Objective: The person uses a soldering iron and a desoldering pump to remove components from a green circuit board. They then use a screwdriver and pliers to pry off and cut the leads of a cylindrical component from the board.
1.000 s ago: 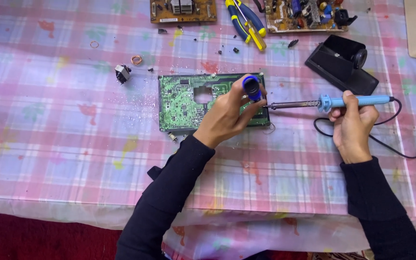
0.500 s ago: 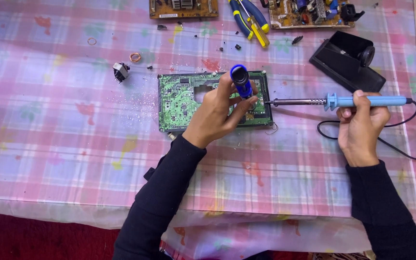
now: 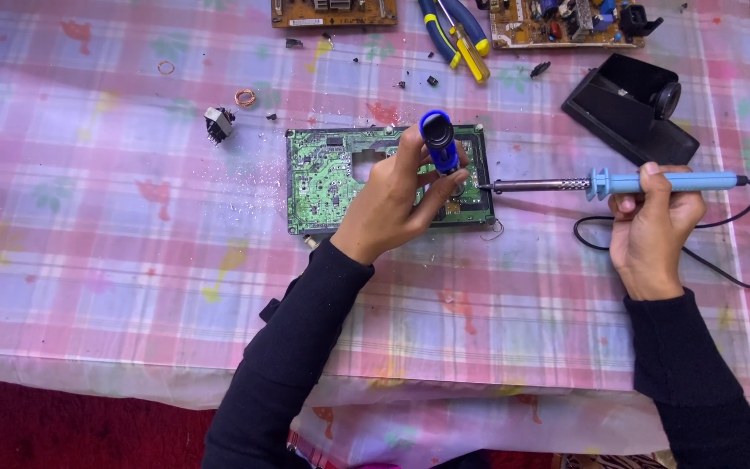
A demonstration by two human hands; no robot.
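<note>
On the far left of the tabletop [image 3: 88,287], spread with a glossy pink plaid plastic cloth, lay a small wound transformer [image 3: 218,123] and a loop of copper wire [image 3: 245,97], with specks of solder scattered nearby. Next came the green circuit board [image 3: 332,178], flat, thin and rigid, with a rectangular cut-out near its top edge; it lay solder side up at the middle of the cloth. It looked light but fragile, best gripped by its bare edges rather than across the fine traces.

The left hand [image 3: 397,204] was wrapped firmly round a blue desoldering pump [image 3: 438,143], a smooth plastic cylinder standing nearly upright, its nozzle down on the board's right part. It seemed light and stiff, easy to hold around the barrel.

The right hand [image 3: 653,230] was closed about the pale blue handle of a soldering iron [image 3: 618,183], lying almost level, its metal tip just beside the pump's nozzle at the board's right edge. I judged the shaft hot, so only the handle was safe to take. Its black cord [image 3: 722,260] trailed off rightward. Behind sat a black iron stand [image 3: 631,108], blue-and-yellow pliers [image 3: 457,35] and two brown boards [image 3: 333,12] at the back.
</note>
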